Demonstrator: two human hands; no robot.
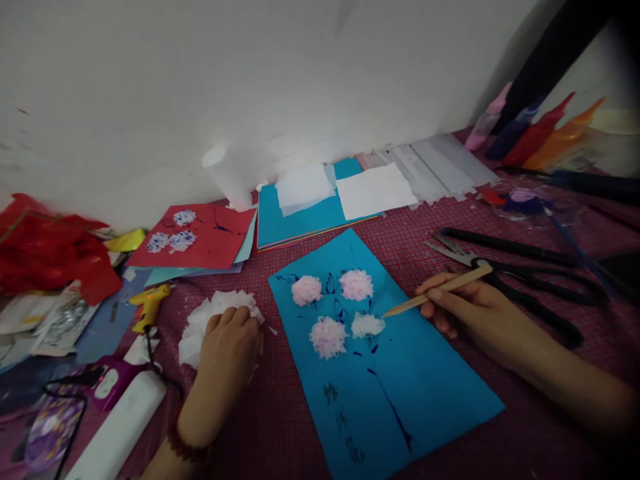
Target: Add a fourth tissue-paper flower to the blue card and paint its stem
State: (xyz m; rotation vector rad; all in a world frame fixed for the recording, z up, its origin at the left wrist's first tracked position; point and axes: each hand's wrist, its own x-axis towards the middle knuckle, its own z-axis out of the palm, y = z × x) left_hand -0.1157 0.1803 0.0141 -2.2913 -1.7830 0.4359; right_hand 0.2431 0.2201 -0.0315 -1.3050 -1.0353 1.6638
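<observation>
A blue sheet of paper (425, 387) lies in front of me, with three round pinkish tissue-paper flowers (327, 337) and a smaller white tissue flower (368, 325) on it. Dark painted leaves, a stem and handwritten characters mark the same sheet. In my right hand (465, 310) is a pointed wooden stick (440, 290), pinched between thumb and fingers, its tip at the right edge of the white flower. My left hand (233, 340) rests with curled fingers on a pile of white tissue-paper pieces (195, 333); its fingertips are hidden among them.
Scissors (520, 270) lie right of the blue sheet. Behind it are stacked coloured papers (270, 227) and a red sheet with flowers (205, 257). A yellow glue gun (150, 307) and white power strip (120, 427) sit left. Paint bottles (540, 137) stand back right.
</observation>
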